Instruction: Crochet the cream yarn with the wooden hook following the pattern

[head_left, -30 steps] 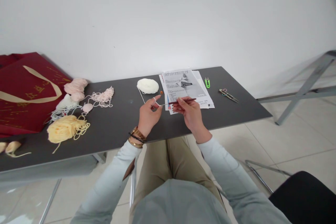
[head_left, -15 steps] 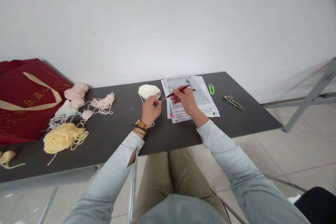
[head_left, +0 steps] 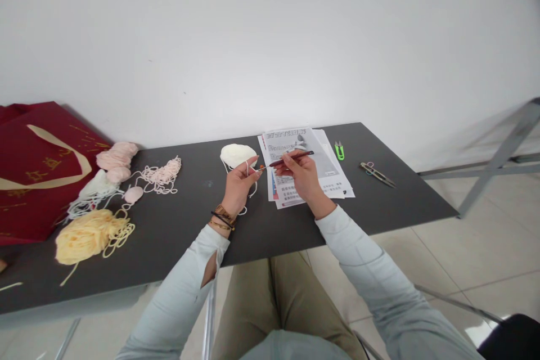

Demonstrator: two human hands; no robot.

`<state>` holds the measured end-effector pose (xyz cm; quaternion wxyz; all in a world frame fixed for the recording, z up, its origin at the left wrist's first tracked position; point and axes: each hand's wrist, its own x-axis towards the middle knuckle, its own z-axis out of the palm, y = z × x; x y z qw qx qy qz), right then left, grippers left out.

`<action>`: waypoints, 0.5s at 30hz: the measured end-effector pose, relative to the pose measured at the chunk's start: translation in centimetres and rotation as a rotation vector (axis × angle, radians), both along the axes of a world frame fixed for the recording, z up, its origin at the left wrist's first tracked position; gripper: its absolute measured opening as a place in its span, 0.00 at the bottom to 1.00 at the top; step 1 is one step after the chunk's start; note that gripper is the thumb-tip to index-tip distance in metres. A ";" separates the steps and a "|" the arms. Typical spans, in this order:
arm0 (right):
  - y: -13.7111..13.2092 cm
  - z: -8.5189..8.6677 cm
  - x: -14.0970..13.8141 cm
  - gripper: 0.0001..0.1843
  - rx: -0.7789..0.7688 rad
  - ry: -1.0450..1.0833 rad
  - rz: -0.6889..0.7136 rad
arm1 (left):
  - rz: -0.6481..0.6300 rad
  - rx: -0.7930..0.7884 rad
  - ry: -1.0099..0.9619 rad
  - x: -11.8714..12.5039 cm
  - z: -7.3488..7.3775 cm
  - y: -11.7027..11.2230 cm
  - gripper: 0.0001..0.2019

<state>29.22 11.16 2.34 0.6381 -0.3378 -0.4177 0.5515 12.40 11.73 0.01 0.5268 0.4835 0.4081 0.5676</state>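
Note:
My right hand (head_left: 300, 175) is closed around the dark red handle of a crochet hook (head_left: 291, 158), held over printed sheets (head_left: 333, 180). The hook's thin metal end points left toward my left hand (head_left: 238, 188). Between the fingertips of that hand I pinch white yarn (head_left: 248, 167), and a strand of it hangs down beside the palm. Something small and orange shows at the hook's tip, too small to make out. Just behind my left hand lies a ball of white yarn (head_left: 237, 155).
On the dark table (head_left: 194, 225), pink yarn (head_left: 162, 175), yellow yarn (head_left: 86, 236) and a red gift bag (head_left: 37, 163) lie to the left. Green thread snips (head_left: 340, 151) and metal scissors (head_left: 377, 174) rest at the right. A white wall rises behind.
The view has shifted slightly, so the table sits lower. My left hand has turned and its fingers have spread a little around the yarn. The hook now lies flatter.

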 end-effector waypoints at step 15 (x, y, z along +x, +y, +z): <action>-0.2 0.2 0.6 0.13 0.070 -0.028 0.054 | -0.202 -0.142 -0.204 -0.5 1.7 -0.4 0.25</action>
